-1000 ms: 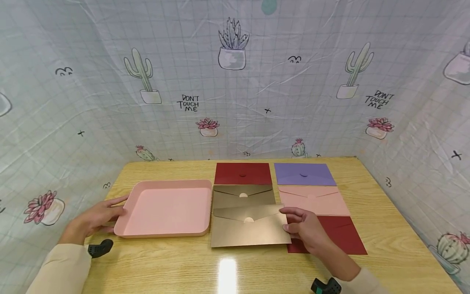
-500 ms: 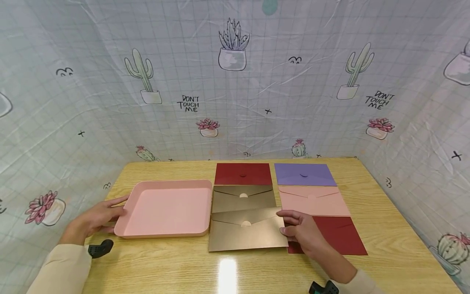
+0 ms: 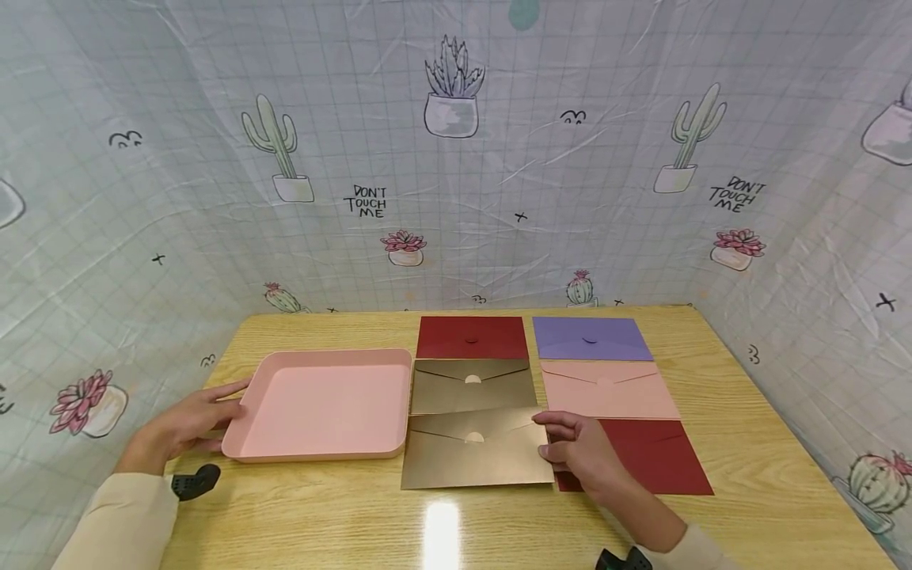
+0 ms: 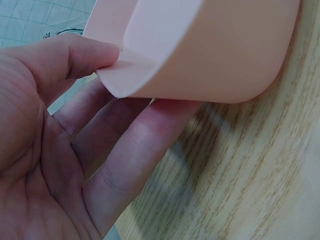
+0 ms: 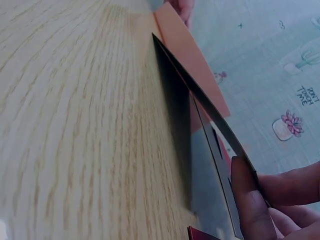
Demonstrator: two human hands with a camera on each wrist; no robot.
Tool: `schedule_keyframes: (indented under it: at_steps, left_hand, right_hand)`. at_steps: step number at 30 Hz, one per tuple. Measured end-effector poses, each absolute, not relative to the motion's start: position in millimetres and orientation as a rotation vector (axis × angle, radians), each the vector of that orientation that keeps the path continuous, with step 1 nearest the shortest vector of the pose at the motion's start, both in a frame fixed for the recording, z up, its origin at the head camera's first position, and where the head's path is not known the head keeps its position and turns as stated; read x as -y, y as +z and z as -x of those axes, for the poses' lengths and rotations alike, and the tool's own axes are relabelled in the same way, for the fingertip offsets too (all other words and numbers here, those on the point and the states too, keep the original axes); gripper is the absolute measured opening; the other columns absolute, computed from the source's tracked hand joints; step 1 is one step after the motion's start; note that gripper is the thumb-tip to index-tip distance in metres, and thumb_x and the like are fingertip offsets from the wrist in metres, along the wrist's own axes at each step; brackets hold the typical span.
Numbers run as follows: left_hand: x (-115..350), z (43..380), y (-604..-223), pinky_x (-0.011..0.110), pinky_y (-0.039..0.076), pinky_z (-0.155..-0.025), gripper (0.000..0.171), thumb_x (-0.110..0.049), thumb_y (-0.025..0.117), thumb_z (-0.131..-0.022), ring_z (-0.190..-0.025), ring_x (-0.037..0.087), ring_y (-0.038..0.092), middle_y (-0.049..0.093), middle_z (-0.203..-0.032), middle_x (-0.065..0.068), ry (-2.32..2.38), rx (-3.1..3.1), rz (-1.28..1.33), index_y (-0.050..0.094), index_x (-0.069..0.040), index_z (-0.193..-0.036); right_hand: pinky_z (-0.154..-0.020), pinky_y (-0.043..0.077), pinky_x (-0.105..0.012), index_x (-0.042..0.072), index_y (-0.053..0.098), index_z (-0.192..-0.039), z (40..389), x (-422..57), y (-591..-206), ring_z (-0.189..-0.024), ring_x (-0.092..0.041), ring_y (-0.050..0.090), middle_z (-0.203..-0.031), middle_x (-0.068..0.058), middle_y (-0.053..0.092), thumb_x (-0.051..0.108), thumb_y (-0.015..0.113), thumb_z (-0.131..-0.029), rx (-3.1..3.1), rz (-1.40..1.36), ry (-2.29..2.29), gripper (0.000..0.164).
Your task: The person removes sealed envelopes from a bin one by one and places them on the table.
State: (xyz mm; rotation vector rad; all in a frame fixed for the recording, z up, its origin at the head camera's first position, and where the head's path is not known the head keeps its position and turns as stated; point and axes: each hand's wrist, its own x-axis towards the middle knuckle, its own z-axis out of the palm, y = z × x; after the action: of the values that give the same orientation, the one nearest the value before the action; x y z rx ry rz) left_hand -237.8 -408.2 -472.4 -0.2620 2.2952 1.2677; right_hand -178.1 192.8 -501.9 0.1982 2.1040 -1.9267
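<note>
My right hand pinches the right edge of a gold envelope between thumb and fingers. In the right wrist view the envelope is edge-on, its held side raised off the wood. A second gold envelope lies just behind, with its flap and round seal showing. At the left, my left hand grips the left side of a pink tray. The left wrist view has the thumb over the tray's rim and fingers beneath its base.
Behind the gold envelopes lies a dark red envelope. The right column has a purple envelope, a pink envelope and a red envelope, partly behind my right hand. A patterned curtain surrounds the wooden table.
The right hand has brought the gold envelope slightly left and toward me, uncovering more of the gold envelope behind it. The left hand and tray have stayed put.
</note>
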Motion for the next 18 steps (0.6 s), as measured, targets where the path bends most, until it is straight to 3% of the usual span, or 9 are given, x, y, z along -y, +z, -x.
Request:
schedule_keyframes:
  at_steps: [5, 14, 18]
  left_hand:
    - [408.2, 237.5, -471.9, 0.040, 0.062, -0.079, 0.082, -0.030, 0.059, -0.106, -0.100, 0.014, 0.069, 0.059, -0.144, 0.027, 1.264, -2.297, 0.267, 0.007, -0.013, -0.168]
    - [407.7, 238.8, -471.7, 0.039, 0.062, -0.078, 0.083, -0.030, 0.059, -0.106, -0.099, 0.013, 0.069, 0.057, -0.145, 0.028, 1.256, -2.300, 0.273, 0.007, -0.013, -0.167]
    - [407.6, 238.9, -471.7, 0.038, 0.062, -0.078, 0.082, -0.029, 0.059, -0.106, -0.099, 0.012, 0.069, 0.056, -0.146, 0.029, 1.251, -2.303, 0.273, 0.007, -0.013, -0.167]
  right_hand:
    - [-0.065, 0.057, -0.031, -0.002, 0.066, -0.135, 177.9, -190.0, -503.7, -0.075, -0.015, 0.061, -0.123, -0.014, 0.072, -0.010, 0.070, -0.086, -2.195, -0.200, -1.861, 0.049]
    - [-0.056, 0.044, -0.024, -0.005, 0.068, -0.130, 178.7, -187.1, -502.7, -0.059, -0.009, 0.041, -0.086, -0.005, 0.054, -0.013, 0.072, -0.082, -2.323, -0.100, -1.768, 0.049]
    - [-0.054, 0.047, -0.024, -0.005, 0.070, -0.128, 179.1, -186.3, -502.1, -0.058, -0.009, 0.046, -0.080, -0.004, 0.052, -0.013, 0.074, -0.081, -2.379, -0.064, -1.722, 0.047]
